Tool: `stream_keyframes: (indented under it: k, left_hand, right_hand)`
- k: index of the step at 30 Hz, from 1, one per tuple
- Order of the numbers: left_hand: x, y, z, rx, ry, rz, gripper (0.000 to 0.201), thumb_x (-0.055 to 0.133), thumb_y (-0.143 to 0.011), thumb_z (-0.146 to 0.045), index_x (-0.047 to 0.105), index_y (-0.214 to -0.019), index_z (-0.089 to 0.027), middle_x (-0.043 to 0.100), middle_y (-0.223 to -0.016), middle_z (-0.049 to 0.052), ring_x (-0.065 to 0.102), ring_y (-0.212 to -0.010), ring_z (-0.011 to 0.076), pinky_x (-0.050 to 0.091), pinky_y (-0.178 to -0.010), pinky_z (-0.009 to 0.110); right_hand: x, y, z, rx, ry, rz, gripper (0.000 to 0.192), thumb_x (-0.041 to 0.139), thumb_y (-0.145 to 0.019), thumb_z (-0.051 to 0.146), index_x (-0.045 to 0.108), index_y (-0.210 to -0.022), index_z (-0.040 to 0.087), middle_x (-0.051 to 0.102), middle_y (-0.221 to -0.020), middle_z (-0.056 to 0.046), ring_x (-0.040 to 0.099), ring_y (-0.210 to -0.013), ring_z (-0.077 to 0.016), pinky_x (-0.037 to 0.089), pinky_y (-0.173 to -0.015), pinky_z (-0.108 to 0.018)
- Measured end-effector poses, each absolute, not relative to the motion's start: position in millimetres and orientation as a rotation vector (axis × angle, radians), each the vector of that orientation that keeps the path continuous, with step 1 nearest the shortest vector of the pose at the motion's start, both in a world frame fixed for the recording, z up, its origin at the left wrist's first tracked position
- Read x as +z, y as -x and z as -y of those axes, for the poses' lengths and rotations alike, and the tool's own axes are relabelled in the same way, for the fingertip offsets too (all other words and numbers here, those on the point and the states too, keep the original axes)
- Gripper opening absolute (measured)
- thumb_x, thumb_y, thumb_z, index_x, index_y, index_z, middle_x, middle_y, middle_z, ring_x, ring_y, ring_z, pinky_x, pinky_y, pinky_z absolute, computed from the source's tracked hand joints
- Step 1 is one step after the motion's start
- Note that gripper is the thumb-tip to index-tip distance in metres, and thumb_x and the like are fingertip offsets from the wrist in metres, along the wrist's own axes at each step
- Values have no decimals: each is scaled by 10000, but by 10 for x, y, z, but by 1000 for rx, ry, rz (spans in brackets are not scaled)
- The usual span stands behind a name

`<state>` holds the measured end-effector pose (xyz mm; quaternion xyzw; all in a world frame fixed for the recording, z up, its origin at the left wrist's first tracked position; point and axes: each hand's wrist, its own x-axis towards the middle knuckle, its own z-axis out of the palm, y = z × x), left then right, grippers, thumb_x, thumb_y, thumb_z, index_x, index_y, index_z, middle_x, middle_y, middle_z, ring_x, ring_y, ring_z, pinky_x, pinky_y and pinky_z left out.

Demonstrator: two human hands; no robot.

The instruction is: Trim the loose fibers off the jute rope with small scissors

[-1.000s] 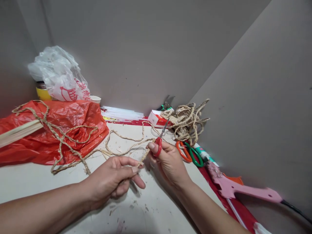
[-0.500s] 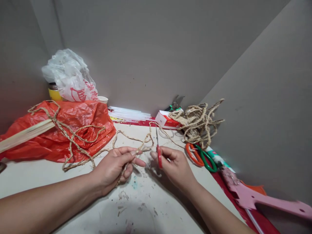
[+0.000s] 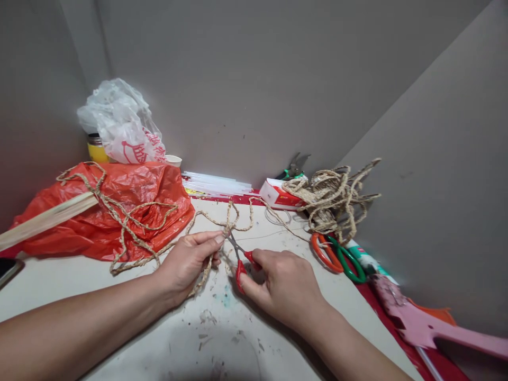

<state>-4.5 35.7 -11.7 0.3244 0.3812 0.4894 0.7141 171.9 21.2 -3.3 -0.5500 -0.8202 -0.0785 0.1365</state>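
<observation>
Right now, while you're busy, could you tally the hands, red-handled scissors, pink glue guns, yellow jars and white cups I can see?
Hands: 2, left hand and right hand
Red-handled scissors: 1
Pink glue gun: 1
Yellow jar: 1
White cup: 1
Total: 6

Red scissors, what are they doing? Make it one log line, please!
left hand: holds rope | right hand: holds red scissors, handles spread, close to rope | left side: red bag
</observation>
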Motion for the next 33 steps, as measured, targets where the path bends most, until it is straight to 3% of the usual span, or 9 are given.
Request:
stream_keyframes:
  k: [11,29,33]
  left_hand:
    - [-163,25,-360,1112,-777,-969,239,749,-624,-295,708,-773,-112,601,-692,17,452,-550,74,363,-567,221]
    - [-118,26,-349,1152,-916,-1133,249,716,-649,-312,729,-792,-109,568,-619,14,425,-569,92,357,-586,232]
    - [-101,45,-370,1174,-901,-1088,257,715,-651,-296,729,-834,-116,604,-694,30,440,-580,87,364,-589,229]
  right_hand:
    - [-80,-1707,-189,-380,1534,2391,282,508,-747,384,554,-548,190,605,-510,-6,461,-458,-129,183,-530,-279]
    - [-126,-1702,-188,-34,1574,2362,333,484,-754,338,486,-457,187,527,-440,12,386,-430,-93,178,-488,-267]
    - [-168,-1721,-226,163,1558,2227,322,492,-755,325,458,-468,184,448,-436,34,347,-437,-86,199,-484,-253]
